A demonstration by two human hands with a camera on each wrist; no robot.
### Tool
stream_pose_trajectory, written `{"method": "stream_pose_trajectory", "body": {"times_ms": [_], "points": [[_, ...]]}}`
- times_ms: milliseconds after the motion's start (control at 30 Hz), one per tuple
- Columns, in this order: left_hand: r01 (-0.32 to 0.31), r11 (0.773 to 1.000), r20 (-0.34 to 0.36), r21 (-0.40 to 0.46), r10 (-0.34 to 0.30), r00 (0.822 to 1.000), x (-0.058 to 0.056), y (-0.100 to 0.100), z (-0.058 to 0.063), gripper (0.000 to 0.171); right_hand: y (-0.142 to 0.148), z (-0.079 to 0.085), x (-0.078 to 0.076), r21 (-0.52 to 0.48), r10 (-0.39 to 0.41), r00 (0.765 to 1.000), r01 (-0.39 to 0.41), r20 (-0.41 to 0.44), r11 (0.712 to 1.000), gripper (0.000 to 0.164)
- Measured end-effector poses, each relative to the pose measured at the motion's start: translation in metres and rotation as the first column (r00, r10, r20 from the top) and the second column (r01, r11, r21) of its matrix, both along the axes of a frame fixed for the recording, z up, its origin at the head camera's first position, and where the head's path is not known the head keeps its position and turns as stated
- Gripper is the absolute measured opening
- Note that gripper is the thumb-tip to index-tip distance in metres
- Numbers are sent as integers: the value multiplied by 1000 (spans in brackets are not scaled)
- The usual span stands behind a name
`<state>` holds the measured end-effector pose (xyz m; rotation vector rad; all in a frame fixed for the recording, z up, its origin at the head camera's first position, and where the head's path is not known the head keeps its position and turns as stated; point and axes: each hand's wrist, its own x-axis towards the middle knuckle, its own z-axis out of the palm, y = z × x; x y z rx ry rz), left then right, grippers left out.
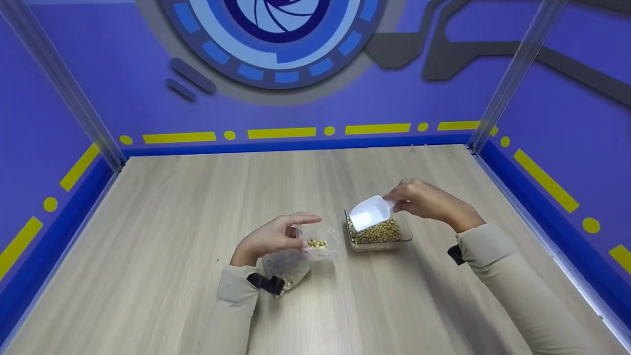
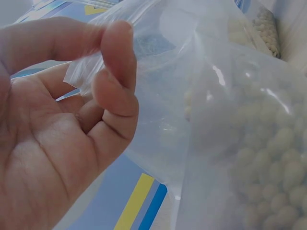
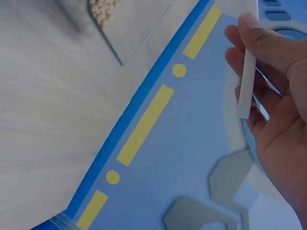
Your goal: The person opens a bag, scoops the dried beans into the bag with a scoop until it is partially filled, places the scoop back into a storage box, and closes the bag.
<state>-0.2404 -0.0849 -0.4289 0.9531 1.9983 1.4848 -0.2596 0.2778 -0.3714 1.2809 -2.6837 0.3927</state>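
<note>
My left hand [image 1: 271, 239] pinches the upper edge of a clear plastic bag [image 1: 288, 268] between thumb and fingers. Through the bag's side, many pale round beans [image 2: 268, 177] show in the left wrist view. Near the opening, a few yellowish beans [image 1: 317, 243] are visible. My right hand [image 1: 419, 199] grips a white plastic scoop [image 1: 369, 213] by its handle [image 3: 247, 86], thumb on one side and fingers on the other. The scoop's bowl is tilted down to the left over a glass container [image 1: 406, 235] of similar beans, and no beans show in it.
Everything stands on a light wood tabletop [image 1: 187, 217]. Blue-purple panels [image 1: 276, 113] with yellow marks border it at the back and both sides. The glass container stands close to the right of the bag.
</note>
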Motion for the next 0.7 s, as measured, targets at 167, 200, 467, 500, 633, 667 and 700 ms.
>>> {"method": "stream_pose_trajectory", "body": {"times_ms": [167, 200, 467, 500, 633, 667, 700], "points": [[-6, 1000, 0, -3, 6, 1000, 0, 1, 0, 63, 10, -2, 1, 48, -67, 998, 67, -13, 997, 28], [-8, 1000, 3, -3, 8, 1000, 0, 1, 0, 63, 12, -2, 1, 59, -79, 997, 79, -12, 995, 27], [-12, 1000, 1, -11, 12, 1000, -1, 0, 0, 63, 20, -1, 4, 155, -95, 992, 107, -79, 982, 22], [-13, 1000, -4, -13, 13, 1000, -1, 0, 0, 63, 20, 0, 4, 172, -96, 991, 111, -94, 979, 21], [-10, 1000, -6, -8, 9, 1000, -1, 0, -1, 63, 21, 1, 6, 247, -104, 982, 141, -156, 959, 24], [-7, 1000, -4, -4, 7, 1000, -1, 0, -1, 63, 21, 1, 6, 265, -107, 980, 149, -168, 953, 24], [-5, 1000, -2, 1, 5, 1000, -1, 0, -1, 63, 21, 1, 7, 279, -110, 978, 157, -177, 947, 25]]}}
